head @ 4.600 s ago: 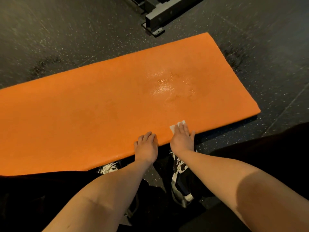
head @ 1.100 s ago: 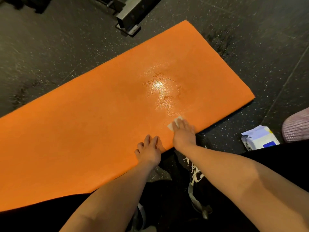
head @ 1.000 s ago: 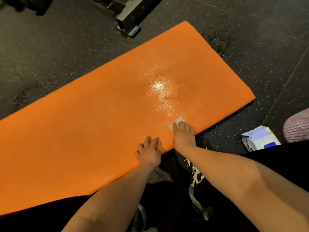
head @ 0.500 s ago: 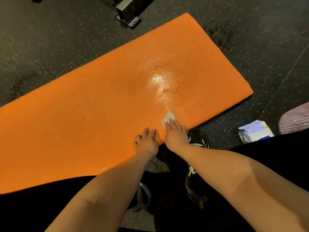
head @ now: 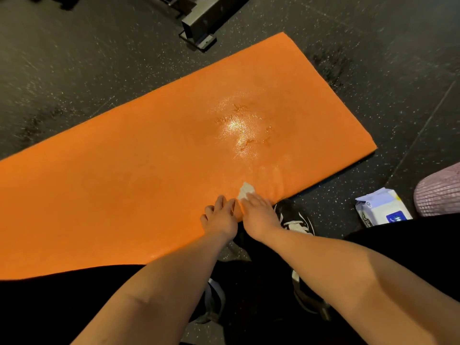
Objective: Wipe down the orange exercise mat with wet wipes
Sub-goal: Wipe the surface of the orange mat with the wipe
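The orange exercise mat (head: 129, 175) lies flat on the dark speckled floor, with a wet shiny patch (head: 240, 128) right of its middle. My right hand (head: 260, 212) presses a small white wet wipe (head: 245, 191) onto the mat near its front edge, fingers fairly straight; most of the wipe is hidden under the fingers. My left hand (head: 220, 217) rests flat on the mat's front edge, touching the right hand's side.
A white and blue pack of wet wipes (head: 382, 207) lies on the floor to the right, beside a rolled pink mat (head: 440, 192). A black metal equipment base (head: 201, 23) stands beyond the mat's far edge. My black and white shoe (head: 293, 217) sits at the mat's front edge.
My right hand has slid the wipe leftward along the front edge until it is beside the left hand. The left hand stays planted. The view has shifted a little.
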### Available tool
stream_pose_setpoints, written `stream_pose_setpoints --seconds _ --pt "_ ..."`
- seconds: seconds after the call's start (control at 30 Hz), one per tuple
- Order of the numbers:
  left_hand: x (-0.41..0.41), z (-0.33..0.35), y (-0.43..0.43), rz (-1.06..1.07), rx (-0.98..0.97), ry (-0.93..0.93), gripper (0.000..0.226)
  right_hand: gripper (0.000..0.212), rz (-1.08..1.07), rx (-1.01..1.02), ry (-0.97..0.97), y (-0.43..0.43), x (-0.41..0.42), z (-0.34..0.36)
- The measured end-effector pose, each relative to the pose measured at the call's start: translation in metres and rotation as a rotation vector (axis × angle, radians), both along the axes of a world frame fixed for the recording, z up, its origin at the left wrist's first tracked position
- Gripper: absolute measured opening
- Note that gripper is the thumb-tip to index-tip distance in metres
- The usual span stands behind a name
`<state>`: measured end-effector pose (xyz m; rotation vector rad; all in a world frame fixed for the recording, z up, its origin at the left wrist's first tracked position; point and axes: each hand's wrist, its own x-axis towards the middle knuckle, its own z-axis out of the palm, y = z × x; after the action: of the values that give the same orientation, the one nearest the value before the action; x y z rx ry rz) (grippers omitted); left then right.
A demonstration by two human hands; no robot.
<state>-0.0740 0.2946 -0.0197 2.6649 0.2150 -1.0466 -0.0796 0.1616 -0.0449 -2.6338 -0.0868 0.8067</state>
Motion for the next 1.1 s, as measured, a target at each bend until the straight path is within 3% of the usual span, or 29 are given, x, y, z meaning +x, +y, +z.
stream_pose_setpoints --seconds 0.13,0.27,0.37,0.5,0.6,0.77,0.83,0.97,1.03,1.1 --pt "0.003 0.002 0.003 -0.016 -0.014 -0.012 0.052 0.065 0.078 -0.023 -0.018 -0.006 0.003 0.001" --pt "0.008 -0.004 0.010 -0.031 -0.052 -0.064 0.053 0.073 -0.212 -0.200 0.040 -0.041 0.030 -0.002" --pt "0.011 -0.010 0.007 0.016 -0.058 -0.097 0.046 0.071 -0.274 -0.129 0.069 -0.030 0.040 -0.003" --pt "0.022 -0.014 -0.001 0.091 -0.061 -0.184 0.042 0.061 -0.022 0.014 0.028 0.004 0.050 -0.004" --pt "0.034 -0.019 0.006 0.064 -0.071 -0.239 0.051 0.060 0.064 -0.010 -0.003 -0.006 0.065 -0.012" --pt "0.051 -0.028 0.006 0.051 -0.050 -0.085 0.061 0.066 -0.306 -0.143 -0.003 -0.031 0.088 -0.018" --pt "0.051 -0.029 -0.003 0.074 -0.028 -0.076 0.064 0.068 -0.226 -0.070 -0.008 -0.019 0.083 -0.021" --pt "0.039 -0.036 -0.003 0.008 -0.010 -0.112 0.063 0.064 0.163 0.046 -0.019 -0.007 0.065 -0.023" --pt "0.034 -0.039 0.002 -0.062 0.011 -0.131 0.064 0.062 0.170 0.001 -0.069 -0.023 0.063 -0.025" --pt "0.033 -0.038 0.004 -0.100 0.028 -0.159 0.061 0.064 0.031 -0.115 -0.108 -0.047 0.060 -0.026"
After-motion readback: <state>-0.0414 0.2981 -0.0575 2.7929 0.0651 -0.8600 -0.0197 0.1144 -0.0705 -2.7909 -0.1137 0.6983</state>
